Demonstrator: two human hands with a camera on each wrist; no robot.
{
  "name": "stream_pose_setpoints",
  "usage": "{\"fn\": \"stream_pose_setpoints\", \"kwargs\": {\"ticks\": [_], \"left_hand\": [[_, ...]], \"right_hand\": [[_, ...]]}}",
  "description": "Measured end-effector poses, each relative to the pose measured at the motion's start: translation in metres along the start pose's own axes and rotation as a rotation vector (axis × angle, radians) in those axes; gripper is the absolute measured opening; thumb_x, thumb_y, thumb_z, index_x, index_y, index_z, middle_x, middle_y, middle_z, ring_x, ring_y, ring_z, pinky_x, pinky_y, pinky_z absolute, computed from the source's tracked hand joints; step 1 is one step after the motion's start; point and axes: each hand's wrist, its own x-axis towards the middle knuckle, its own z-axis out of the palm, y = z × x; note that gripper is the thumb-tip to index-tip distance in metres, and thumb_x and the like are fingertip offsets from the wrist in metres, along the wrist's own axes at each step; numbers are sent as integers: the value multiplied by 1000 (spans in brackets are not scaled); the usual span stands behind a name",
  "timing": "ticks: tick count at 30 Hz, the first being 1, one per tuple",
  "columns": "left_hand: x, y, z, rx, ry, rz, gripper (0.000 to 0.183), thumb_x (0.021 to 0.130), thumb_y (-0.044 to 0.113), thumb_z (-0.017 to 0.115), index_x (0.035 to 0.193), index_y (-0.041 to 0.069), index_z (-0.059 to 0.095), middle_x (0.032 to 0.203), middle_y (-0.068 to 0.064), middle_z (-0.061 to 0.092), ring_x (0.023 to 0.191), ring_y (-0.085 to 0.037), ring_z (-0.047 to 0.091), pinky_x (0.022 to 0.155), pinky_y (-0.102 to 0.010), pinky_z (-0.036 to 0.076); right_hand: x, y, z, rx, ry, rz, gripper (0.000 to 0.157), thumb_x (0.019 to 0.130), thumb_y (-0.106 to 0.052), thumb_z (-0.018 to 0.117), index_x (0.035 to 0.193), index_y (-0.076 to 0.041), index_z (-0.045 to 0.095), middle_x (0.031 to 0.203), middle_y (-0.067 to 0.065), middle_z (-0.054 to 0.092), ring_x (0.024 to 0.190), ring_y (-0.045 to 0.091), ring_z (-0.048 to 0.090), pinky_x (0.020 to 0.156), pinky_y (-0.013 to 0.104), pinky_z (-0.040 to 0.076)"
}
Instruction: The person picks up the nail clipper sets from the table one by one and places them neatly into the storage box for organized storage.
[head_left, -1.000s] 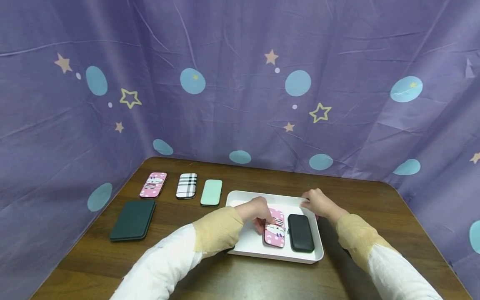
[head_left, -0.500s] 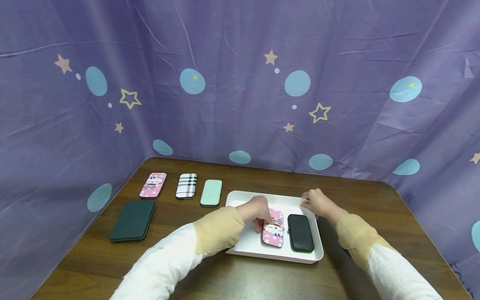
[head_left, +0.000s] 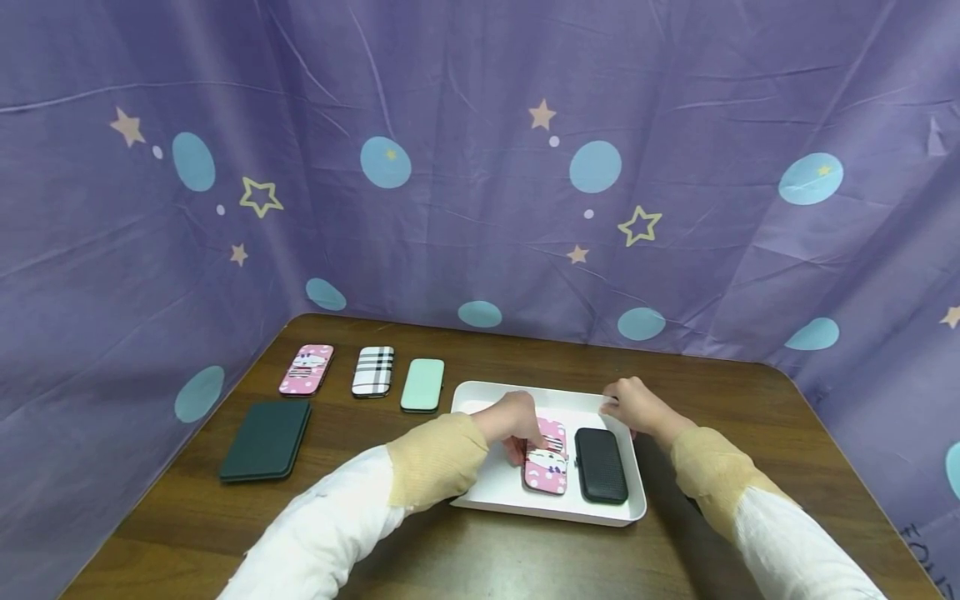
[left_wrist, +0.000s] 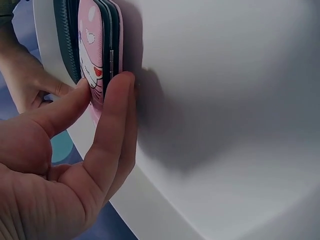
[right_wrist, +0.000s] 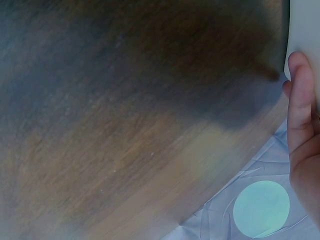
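Note:
My left hand (head_left: 516, 421) reaches into a white tray (head_left: 491, 498) and pinches the edge of a pink hard case (head_left: 547, 473) with a cartoon cat on it. In the left wrist view its thumb lies on the printed face and the fingers against the side of the pink case (left_wrist: 91, 45), near one end. Beside it in the tray lies a black ribbed case (head_left: 602, 467), long side front to back. At the tray's far right corner, my right hand (head_left: 641, 407) grips the rim, fingers over the wall (right_wrist: 306, 37).
Left of the tray, a mint case (head_left: 423, 385), a plaid case (head_left: 372, 371) and another pink cat case (head_left: 307, 370) lie in a row on the brown table (head_left: 360, 517). Nearer the left edge is a dark green flat case (head_left: 266, 442). A purple curtain (head_left: 480, 242) hangs behind.
The pink case in the tray has shifted slightly left, away from the black case, with my left hand on it. My right hand has stayed at the rim.

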Motion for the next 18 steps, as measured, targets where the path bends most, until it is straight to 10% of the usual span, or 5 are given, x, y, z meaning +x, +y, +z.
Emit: {"fn": "stream_pose_setpoints", "kwargs": {"ticks": [18], "left_hand": [[-3, 0, -1, 52, 21, 0, 30, 78, 15, 78, 68, -6, 58, 57, -18, 65, 62, -28, 70, 54, -30, 56]], "right_hand": [[-1, -3, -1, 7, 1, 12, 24, 83, 0, 67, 64, -6, 53, 61, 6, 59, 30, 7, 48, 31, 24, 42]]}}
